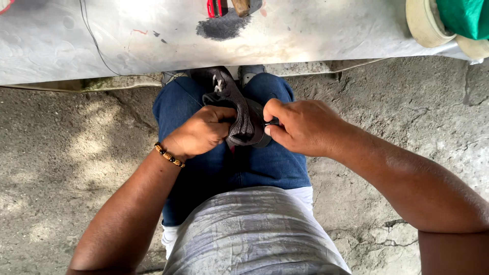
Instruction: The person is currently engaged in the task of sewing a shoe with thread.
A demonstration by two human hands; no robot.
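A dark grey piece of fabric point(239, 109), folded and bunched, hangs over my lap above my blue jeans point(254, 163). My left hand point(199, 133), with a beaded bracelet point(169, 155) at the wrist, is closed around the fabric's left side. My right hand point(300, 126) pinches its right edge, where a small dark item shows between thumb and forefinger; I cannot tell what that item is. Both hands press against the fabric from opposite sides.
A pale worn sheet-covered surface point(316, 30) runs across the top, with a dark stain point(221, 26), a red tool point(216, 7), a thin wire point(97, 48), tape rolls point(425, 21) and a green cloth point(466, 18). Cracked concrete ground point(66, 153) lies on both sides.
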